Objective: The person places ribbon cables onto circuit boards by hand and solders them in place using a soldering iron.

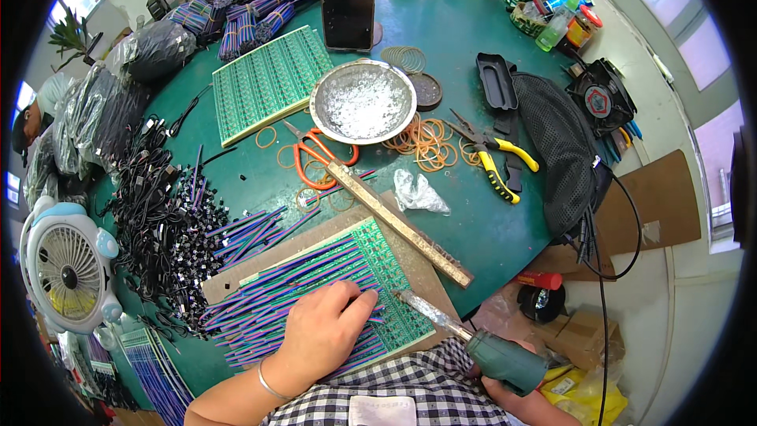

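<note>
My left hand (322, 331) lies flat on a row of striped purple and green wires (292, 288), pressing them against a green circuit board panel (386, 284) that rests on a brown board (315, 241). My right hand (505, 383) grips the green handle of a soldering iron (473, 339); its metal tip points at the panel's near right edge, just right of my left fingertips. A long metal bar (398, 225) lies diagonally along the panel's far right side.
Farther back are a metal bowl (363, 101) of solder bits, orange scissors (315, 154), rubber bands (426, 142), yellow-handled pliers (497, 162), a second green panel (268, 83) and an upright phone (348, 0). Black cable piles (162, 221) and a small white fan (67, 268) sit left. A black bag (564, 150) lies right.
</note>
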`<move>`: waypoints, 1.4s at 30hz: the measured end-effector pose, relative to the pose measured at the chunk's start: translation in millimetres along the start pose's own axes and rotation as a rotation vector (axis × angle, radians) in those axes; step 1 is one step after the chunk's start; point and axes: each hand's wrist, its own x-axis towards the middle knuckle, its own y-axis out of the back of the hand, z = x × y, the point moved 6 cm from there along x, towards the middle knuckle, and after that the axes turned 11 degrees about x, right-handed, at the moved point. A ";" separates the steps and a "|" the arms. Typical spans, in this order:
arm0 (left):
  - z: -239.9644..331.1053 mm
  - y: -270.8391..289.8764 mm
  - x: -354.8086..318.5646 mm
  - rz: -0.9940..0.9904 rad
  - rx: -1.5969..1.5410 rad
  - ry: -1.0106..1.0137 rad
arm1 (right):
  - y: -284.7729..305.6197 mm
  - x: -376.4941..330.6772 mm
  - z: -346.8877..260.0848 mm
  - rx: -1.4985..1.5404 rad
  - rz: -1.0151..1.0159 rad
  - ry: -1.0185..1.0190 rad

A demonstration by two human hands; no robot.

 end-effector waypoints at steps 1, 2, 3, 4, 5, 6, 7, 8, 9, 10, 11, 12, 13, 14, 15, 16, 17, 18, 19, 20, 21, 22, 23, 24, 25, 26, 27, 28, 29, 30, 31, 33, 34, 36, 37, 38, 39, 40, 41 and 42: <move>0.0 0.0 -0.5 -0.004 -0.001 -0.003 | 0.6 2.7 -2.5 -0.001 -0.002 -0.001; 0.0 0.7 -0.5 -0.004 -0.002 -0.001 | -0.3 7.3 -10.9 -0.123 -0.041 0.077; 0.4 1.1 -0.4 -0.016 -0.004 0.000 | -2.4 9.1 -17.4 -0.247 -0.078 0.153; 0.7 1.1 -0.3 -0.029 -0.005 0.002 | -3.5 8.6 -13.8 -0.249 -0.079 0.152; 0.9 1.4 -0.3 -0.029 -0.007 0.002 | -2.6 7.2 -8.8 -0.169 -0.036 0.178; 1.4 1.7 -0.7 -0.029 -0.005 -0.002 | -0.9 6.0 -6.8 -0.089 0.006 0.204; 2.1 1.9 -0.9 -0.029 -0.003 -0.008 | -1.3 7.0 -8.4 -0.089 0.006 0.204; 2.8 2.1 -0.8 -0.029 -0.003 -0.009 | -1.9 8.8 -10.7 -0.053 0.001 0.195; 1.1 1.6 -1.5 -0.034 -0.008 -0.006 | -3.6 11.7 -12.0 -0.018 -0.010 0.183; -0.5 1.0 -2.2 -0.040 -0.012 -0.003 | -4.1 12.6 -11.0 -0.021 -0.014 0.180; -2.4 0.3 -2.9 -0.040 -0.016 0.002 | -5.1 12.6 -10.7 -0.079 -0.025 0.211; -2.3 -0.4 -3.4 -0.040 -0.012 0.005 | -5.3 11.1 -10.9 -0.135 -0.032 0.245; -2.3 -1.0 -3.7 -0.040 -0.008 0.008 | -5.1 11.0 -11.2 -0.135 -0.032 0.244; -2.1 -0.9 -3.7 -0.040 -0.009 0.009 | -4.7 11.1 -12.8 -0.138 -0.024 0.254; -1.4 -0.7 -3.3 -0.042 -0.001 0.003 | -4.2 11.2 -14.6 -0.139 -0.016 0.263; -1.1 -0.8 -2.9 -0.045 0.008 -0.002 | -5.1 11.5 -16.5 -0.140 -0.017 0.263; -1.3 -1.1 -2.6 -0.045 0.007 -0.002 | -5.4 12.0 -18.9 -0.145 0.008 0.260; -1.4 -0.8 -2.1 -0.037 0.017 -0.009 | -4.9 12.3 -20.3 -0.151 0.032 0.257; -1.3 -0.4 -1.7 -0.028 0.028 -0.017 | -4.7 12.3 -19.9 -0.152 0.031 0.256; -1.6 -0.2 -1.4 -0.029 0.027 -0.016 | -5.6 11.7 -20.8 -0.252 0.025 0.292; -1.5 0.2 -0.7 -0.026 0.028 -0.018 | -7.1 11.3 -21.6 -0.352 0.019 0.328; -1.3 0.7 -0.3 -0.024 0.029 -0.019 | -7.7 11.1 -20.4 -0.352 0.018 0.328; -1.4 1.0 -0.2 -0.024 0.028 -0.018 | -7.8 10.6 -19.5 -0.343 0.029 0.332; -1.2 1.1 -0.2 -0.025 0.032 -0.021 | -7.5 10.6 -19.1 -0.334 0.041 0.337; -1.1 1.1 -0.1 -0.026 0.035 -0.023 | -7.2 10.9 -18.8 -0.334 0.040 0.337; -1.1 1.0 0.1 -0.026 0.035 -0.023 | -7.3 11.0 -19.1 -0.351 0.033 0.349; -1.1 1.1 0.1 -0.021 0.033 -0.023 | -7.5 11.0 -19.5 -0.366 0.026 0.360; -1.1 1.3 0.1 -0.016 0.032 -0.023 | -7.1 11.3 -20.0 -0.366 0.026 0.360; -1.0 1.4 -0.1 -0.016 0.032 -0.023 | -7.0 11.6 -21.4 -0.371 0.022 0.366; -1.1 1.1 -0.2 -0.020 0.032 -0.019 | -6.8 12.0 -22.9 -0.376 0.018 0.371; -1.3 0.7 -0.2 -0.024 0.032 -0.015 | -7.1 11.9 -26.7 -0.375 0.017 0.370; -1.4 0.5 -0.5 -0.027 0.031 -0.014 | -6.1 13.1 -26.5 -0.362 0.032 0.214; -1.5 0.4 -0.7 -0.030 0.031 -0.013 | -5.7 12.2 -25.7 -0.362 0.032 0.213; -1.2 0.3 -0.3 -0.028 0.032 -0.011 | -5.6 10.3 -22.7 -0.360 0.014 0.219; -1.1 0.3 0.0 -0.025 0.034 -0.009 | -5.6 10.8 -22.0 -0.360 0.015 0.219; -1.1 0.1 0.2 -0.026 0.034 -0.010 | -5.0 11.3 -22.9 -0.342 0.030 0.242; -1.3 0.1 0.3 -0.021 0.029 -0.010 | -4.5 11.6 -23.7 -0.324 0.044 0.266; -1.5 -0.1 0.3 -0.016 0.023 -0.011 | -3.8 11.9 -22.4 -0.324 0.044 0.266; -1.6 -0.6 0.3 -0.016 0.023 -0.011 | -3.8 11.9 -21.6 -0.329 0.026 0.280; -1.9 -0.9 -0.1 -0.013 0.016 -0.005 | -4.4 11.7 -21.5 -0.334 0.008 0.296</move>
